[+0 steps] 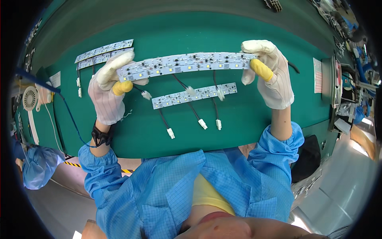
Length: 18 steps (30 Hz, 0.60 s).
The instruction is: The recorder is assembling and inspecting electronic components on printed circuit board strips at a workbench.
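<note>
Between my two gloved hands I hold up a long white LED circuit board (187, 63), its face with small yellow LEDs and dark parts turned toward me. My left hand (110, 85) pinches its left end, a yellow cover on the thumb. At the right end my right hand (268, 71) grips it the same way. Short dark wires with white connectors hang from the held board. Below it, on the green mat (191, 143), lies a second LED circuit board (167, 102) with several dark wires ending in white plugs (170, 133).
More LED boards (104, 49) lie at the far left of the mat. Past the left edge is a small white fan (30, 98). A blue cord (71, 115) runs to my left wristband (101, 136). A printed sheet (317, 75) lies at the right.
</note>
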Motion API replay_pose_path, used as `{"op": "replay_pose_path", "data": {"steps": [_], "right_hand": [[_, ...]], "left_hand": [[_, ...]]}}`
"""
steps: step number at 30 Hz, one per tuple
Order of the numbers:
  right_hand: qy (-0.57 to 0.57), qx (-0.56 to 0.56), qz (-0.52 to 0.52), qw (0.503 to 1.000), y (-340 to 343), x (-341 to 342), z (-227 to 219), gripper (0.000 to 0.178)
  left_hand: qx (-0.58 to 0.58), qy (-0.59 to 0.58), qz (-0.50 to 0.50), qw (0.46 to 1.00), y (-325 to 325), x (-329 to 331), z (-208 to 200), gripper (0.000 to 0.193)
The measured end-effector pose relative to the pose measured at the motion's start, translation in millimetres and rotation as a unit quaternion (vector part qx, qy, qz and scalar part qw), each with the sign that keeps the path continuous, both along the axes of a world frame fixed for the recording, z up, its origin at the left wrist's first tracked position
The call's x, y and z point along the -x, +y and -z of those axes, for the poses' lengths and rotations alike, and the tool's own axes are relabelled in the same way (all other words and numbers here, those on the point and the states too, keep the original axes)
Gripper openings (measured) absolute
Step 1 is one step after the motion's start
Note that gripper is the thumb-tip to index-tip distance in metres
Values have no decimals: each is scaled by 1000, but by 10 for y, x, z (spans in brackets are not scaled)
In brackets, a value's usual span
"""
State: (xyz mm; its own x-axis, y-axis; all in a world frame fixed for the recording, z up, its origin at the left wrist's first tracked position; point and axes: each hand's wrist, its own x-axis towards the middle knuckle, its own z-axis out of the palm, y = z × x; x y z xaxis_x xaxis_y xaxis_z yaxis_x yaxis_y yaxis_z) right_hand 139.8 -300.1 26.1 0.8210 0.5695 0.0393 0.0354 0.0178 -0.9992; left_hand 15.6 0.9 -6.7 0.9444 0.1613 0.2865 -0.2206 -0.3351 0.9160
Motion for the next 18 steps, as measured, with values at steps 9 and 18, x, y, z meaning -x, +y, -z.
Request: {"op": "replay_pose_path", "data": {"steps": [9, 18], "right_hand": [[3, -16, -28, 999, -44, -26, 23, 33], [59, -54, -75, 994, -33, -41, -44, 30]], "left_hand": [[80, 0, -10, 997, 28, -15, 79, 50], [-111, 89, -67, 987, -10, -135, -52, 61]]}}
